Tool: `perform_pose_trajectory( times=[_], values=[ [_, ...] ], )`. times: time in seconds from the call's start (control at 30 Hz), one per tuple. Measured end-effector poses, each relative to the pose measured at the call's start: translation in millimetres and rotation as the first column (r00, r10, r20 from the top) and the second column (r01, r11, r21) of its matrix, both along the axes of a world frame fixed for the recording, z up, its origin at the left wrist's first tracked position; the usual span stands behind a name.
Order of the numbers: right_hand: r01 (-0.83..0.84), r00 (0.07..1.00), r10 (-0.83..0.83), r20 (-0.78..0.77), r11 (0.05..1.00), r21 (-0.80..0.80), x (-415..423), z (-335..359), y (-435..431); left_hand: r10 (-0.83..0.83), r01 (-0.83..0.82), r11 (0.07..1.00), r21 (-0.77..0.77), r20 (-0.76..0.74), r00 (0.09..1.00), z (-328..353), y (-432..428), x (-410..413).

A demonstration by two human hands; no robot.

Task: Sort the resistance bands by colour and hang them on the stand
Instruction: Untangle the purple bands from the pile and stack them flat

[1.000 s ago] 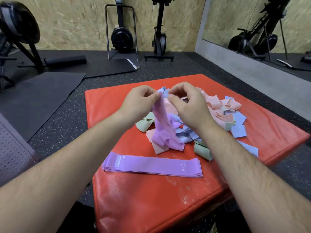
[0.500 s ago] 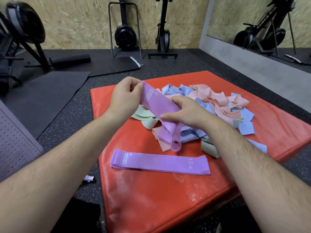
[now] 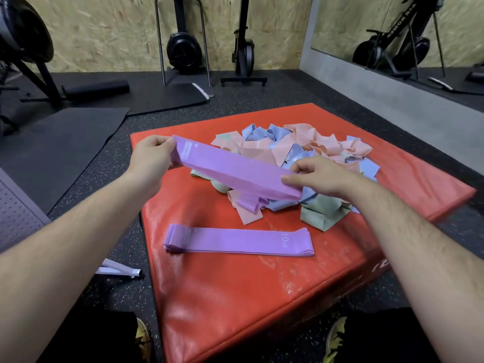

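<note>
Hands pinch one purple band (image 3: 235,171) taut by its ends, left hand (image 3: 152,157) and right hand (image 3: 317,176), raised just beyond the purple stack (image 3: 238,241), almost parallel, right end nearer it.

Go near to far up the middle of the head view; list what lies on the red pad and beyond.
Flat stack of purple resistance bands → tangled pile of pink, blue and green bands → black upright exercise machine at the chipboard wall. The held purple band overlaps the pile, so it is left out.
</note>
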State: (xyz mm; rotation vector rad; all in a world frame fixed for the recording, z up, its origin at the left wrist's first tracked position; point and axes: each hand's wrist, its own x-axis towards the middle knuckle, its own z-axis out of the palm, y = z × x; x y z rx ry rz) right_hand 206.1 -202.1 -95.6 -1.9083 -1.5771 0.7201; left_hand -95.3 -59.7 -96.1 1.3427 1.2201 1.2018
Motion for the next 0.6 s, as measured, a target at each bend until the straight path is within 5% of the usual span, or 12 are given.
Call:
perform_pose_trajectory(
  times=[0.17, 0.37, 0.6],
  values=[
    [0.064, 0.966, -0.047, -0.256, 0.996, 0.061, 3, -4, -15, -0.02, 0.02, 1.0, -0.014, -0.03, 0.999, -9, -3, -12],
    [0.164, 0.978, -0.139, -0.154, 0.973, 0.162, 3, -4, -34, -0.069, 0.068, 0.997, -0.02, -0.081, 0.994, -21, -16, -22],
    [0.262, 0.908, -0.232, -0.349, 0.964, 0.042, -8, -15, -53, -0.166, 0.171, 0.985, 0.009, -0.194, 0.967, -37, -41, -41]
  ],
)
